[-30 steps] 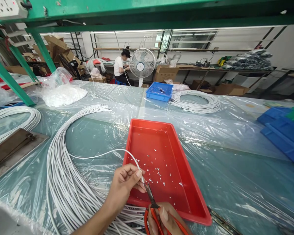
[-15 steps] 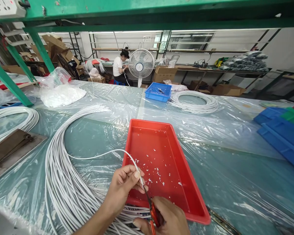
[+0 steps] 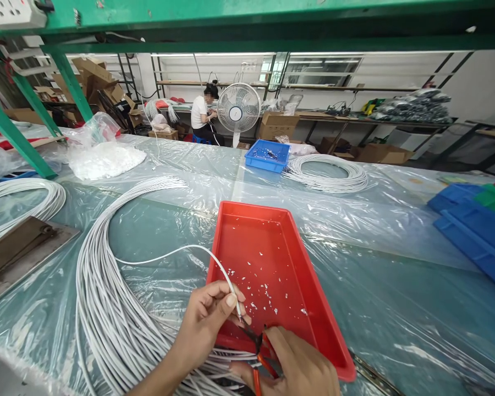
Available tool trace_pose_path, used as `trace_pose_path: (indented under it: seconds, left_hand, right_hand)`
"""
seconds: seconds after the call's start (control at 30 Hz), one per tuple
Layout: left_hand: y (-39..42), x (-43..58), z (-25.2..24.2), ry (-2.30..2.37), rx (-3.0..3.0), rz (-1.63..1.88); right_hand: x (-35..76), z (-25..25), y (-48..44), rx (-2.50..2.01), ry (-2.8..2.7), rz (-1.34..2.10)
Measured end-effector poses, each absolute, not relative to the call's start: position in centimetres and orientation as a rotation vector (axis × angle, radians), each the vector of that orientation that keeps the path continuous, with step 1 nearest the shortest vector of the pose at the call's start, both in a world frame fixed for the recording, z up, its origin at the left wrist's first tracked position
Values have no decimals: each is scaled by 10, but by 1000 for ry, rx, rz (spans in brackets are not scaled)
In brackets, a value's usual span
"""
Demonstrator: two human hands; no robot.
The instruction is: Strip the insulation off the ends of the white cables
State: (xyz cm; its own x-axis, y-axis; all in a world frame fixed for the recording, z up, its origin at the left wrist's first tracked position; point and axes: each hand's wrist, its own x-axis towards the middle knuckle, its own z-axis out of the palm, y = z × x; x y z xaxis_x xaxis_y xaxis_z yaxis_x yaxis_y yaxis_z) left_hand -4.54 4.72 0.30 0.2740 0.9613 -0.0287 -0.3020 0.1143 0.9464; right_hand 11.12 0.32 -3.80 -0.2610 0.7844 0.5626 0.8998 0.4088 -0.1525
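My left hand (image 3: 210,311) pinches a white cable (image 3: 219,264) near its end, over the near left part of a red tray (image 3: 256,258). That cable arcs back to a large bundle of white cables (image 3: 103,275) lying on the left. My right hand (image 3: 297,363) is closed around orange-handled scissors (image 3: 260,352), fingers in the handles. The dark blades are at the cable end, just below my left fingertips; whether they touch it I cannot tell. Small white scraps (image 3: 266,289) are scattered on the tray floor.
A blue tray (image 3: 267,154) and another cable coil (image 3: 330,173) lie farther back. Blue bins (image 3: 474,220) stand at the right. A metal plate with a brown block (image 3: 16,247) is at the left. A green frame (image 3: 247,22) crosses overhead. A person sits beyond, beside a fan (image 3: 238,107).
My right hand has shifted slightly right and the scissors have turned, their handles spreading wider. My left hand keeps its pinch on the cable, almost in place.
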Motion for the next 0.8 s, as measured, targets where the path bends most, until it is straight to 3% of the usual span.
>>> trace_pose_path:
  seconds: [0.23,0.43,0.6,0.67,0.8]
  left_hand:
    - [46,-44,8,791,1035,1089]
    - [44,-46,9,782,1078,1087]
    - [42,-47,7,779,1124,1144]
    - [42,-47,6,777,1121,1152]
    - [42,-47,3,783,1101,1161]
  right_hand:
    - [117,-39,8,-1337,-2070,-405]
    - [115,-36,7,-1331,-2061,-133]
    - [114,-36,7,-1308,-2068,-180]
    - [113,-36,6,-1357,-2059,27]
    - [110,-39,4,-1435,-1891,876]
